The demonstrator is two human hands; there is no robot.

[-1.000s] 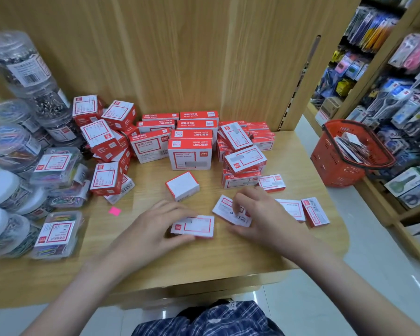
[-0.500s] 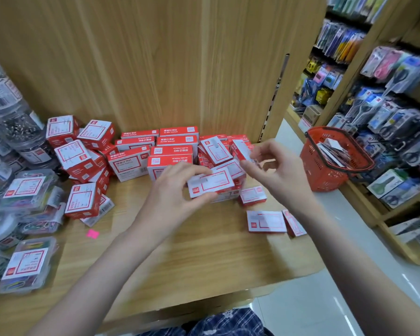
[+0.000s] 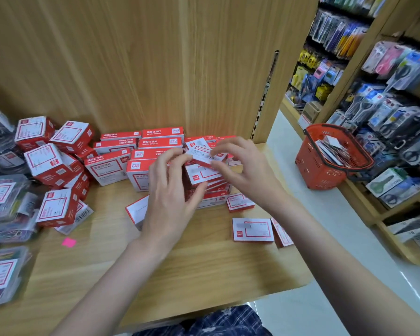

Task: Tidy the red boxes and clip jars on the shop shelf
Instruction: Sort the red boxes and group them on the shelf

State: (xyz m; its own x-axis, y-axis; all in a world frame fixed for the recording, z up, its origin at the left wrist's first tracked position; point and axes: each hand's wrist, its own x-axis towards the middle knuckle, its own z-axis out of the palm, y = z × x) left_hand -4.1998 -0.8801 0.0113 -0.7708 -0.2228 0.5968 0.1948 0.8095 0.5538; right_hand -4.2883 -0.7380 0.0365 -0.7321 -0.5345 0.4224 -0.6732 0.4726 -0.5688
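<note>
Red and white boxes crowd the back of the wooden shelf (image 3: 204, 267): cube-shaped ones (image 3: 56, 207) at the left and wider ones (image 3: 107, 166) in the middle. My right hand (image 3: 245, 170) pinches a small flat red box (image 3: 205, 154) just above a stack of small boxes (image 3: 214, 192). My left hand (image 3: 170, 190) touches that box's left end, and its thumb and fingers hold a second flat box (image 3: 201, 175) on top of the stack. Loose flat boxes (image 3: 252, 229) lie at the right. Clear clip jars (image 3: 0, 197) fill the left edge.
A red shopping basket (image 3: 325, 170) with packets stands on the floor to the right of the shelf. A pink paper scrap (image 3: 69, 242) lies on the shelf. Racks of scissors (image 3: 386, 112) line the right side. A wooden panel (image 3: 155, 69) closes the back.
Both hands picked small flat boxes up off the front of the shelf and carried them back to the stack in the middle. The view shifted right.
</note>
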